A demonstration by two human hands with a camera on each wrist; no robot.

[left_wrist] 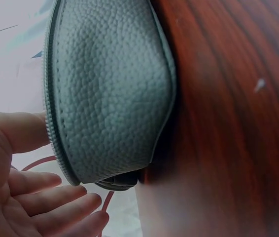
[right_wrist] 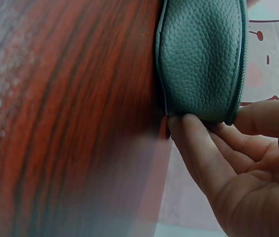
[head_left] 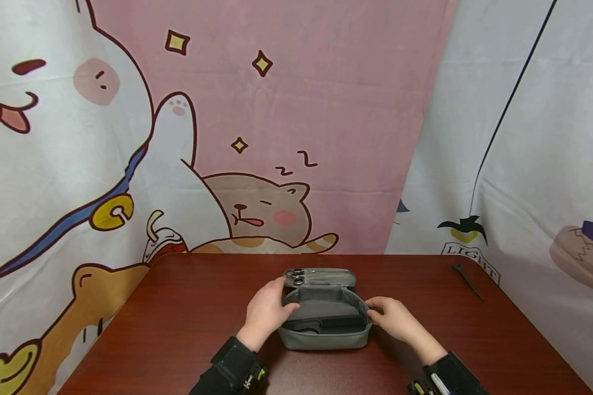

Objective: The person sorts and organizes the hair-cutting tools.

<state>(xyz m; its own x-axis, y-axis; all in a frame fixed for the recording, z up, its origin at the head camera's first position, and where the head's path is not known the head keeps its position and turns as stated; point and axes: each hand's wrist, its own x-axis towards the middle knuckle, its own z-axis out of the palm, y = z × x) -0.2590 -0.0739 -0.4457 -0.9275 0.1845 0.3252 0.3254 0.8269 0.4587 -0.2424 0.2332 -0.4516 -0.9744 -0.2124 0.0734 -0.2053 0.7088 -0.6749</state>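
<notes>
A grey-green, pebbled zip case (head_left: 324,342) stands on the table with its lid (head_left: 328,276) folded back. In the lid's see-through pocket are small metal loops, perhaps scissor handles (head_left: 295,276). Inside the case lies a long black object (head_left: 338,325), its kind unclear. My left hand (head_left: 268,311) is at the case's left side, its thumb over the zip rim; in the left wrist view its fingers (left_wrist: 63,210) stretch out loosely past the end. My right hand (head_left: 395,318) pinches the right side, thumb at the rim and fingers (right_wrist: 203,153) against the outer wall.
The reddish-brown wooden table (head_left: 202,307) stretches out around the case. A thin dark strip (head_left: 468,282) lies near its right edge. Behind the table hangs a printed cloth (head_left: 356,126) with cartoon animals. Dark bands (head_left: 234,365) wrap both wrists.
</notes>
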